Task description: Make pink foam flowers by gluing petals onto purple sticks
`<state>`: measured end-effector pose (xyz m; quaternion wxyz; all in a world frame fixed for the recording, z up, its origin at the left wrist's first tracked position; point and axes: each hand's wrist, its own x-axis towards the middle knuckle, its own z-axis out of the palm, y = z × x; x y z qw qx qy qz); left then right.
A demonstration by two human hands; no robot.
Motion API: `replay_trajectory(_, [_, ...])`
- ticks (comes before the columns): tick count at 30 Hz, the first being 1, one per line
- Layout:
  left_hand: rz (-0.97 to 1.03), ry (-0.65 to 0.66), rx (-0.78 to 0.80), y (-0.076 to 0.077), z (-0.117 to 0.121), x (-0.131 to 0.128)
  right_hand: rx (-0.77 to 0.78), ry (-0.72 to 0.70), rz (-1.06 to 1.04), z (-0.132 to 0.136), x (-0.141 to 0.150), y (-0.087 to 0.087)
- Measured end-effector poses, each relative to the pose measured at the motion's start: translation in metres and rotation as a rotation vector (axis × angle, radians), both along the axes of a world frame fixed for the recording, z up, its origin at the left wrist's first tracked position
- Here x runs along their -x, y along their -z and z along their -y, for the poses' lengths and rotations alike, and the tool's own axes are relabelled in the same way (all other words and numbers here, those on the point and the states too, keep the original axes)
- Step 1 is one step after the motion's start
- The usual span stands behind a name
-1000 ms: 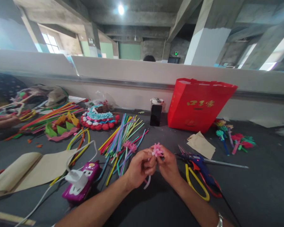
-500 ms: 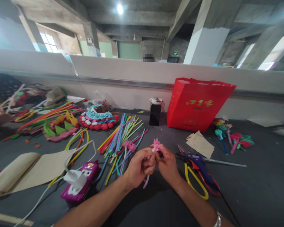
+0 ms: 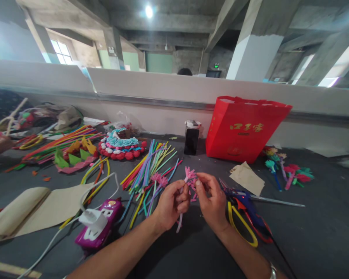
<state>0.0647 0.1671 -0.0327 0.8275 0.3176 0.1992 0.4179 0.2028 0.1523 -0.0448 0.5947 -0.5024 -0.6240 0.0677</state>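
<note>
My left hand [image 3: 172, 203] pinches a pink paper flower [image 3: 189, 173] just below its petals. The flower stands upright, and its pale lilac stem [image 3: 179, 223] comes out below my fingers. Just to the right is my right hand [image 3: 214, 201], with thumb and forefinger slightly apart and nothing visible between them. Small pink pieces [image 3: 193, 190] lie on the dark table between the hands. Left of my left hand, two finished-looking pink flowers [image 3: 162, 181] rest by a pile of coloured pipe cleaners [image 3: 154, 161].
Scissors with yellow handles [image 3: 244, 228] and a blue glue gun [image 3: 251, 211] lie right of my right hand. Behind stand a phone [image 3: 191, 141], a bottle and a red bag [image 3: 247, 131]. A purple power strip [image 3: 100, 224] with cables sits left. Another person's hand [image 3: 0, 144] shows far left.
My right hand has drawn off the flower to the right, its fingers parting a little. The flower stays in my left hand, its petals now in clearer view.
</note>
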Motion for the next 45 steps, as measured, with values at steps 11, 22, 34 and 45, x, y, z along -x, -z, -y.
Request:
replay_trajectory(11, [-0.031, -0.113, -0.038, -0.0072, 0.0026, -0.0016, -0.019, 0.005, 0.009, -0.0003, 0.0005, -0.0024])
replay_trajectory(22, [-0.03, -0.029, -0.03, -0.0004, 0.0013, -0.0028, -0.013, -0.017, -0.006, 0.0001, 0.0, -0.003])
replay_trajectory(34, [-0.07, -0.064, -0.037, 0.0015, 0.0009, -0.0037, 0.002, -0.027, -0.035, -0.0003, 0.0004, -0.0012])
replay_trajectory(45, [-0.123, -0.113, -0.049, 0.0002, 0.0023, -0.0056, 0.014, -0.026, -0.033, -0.0008, 0.0001, -0.0022])
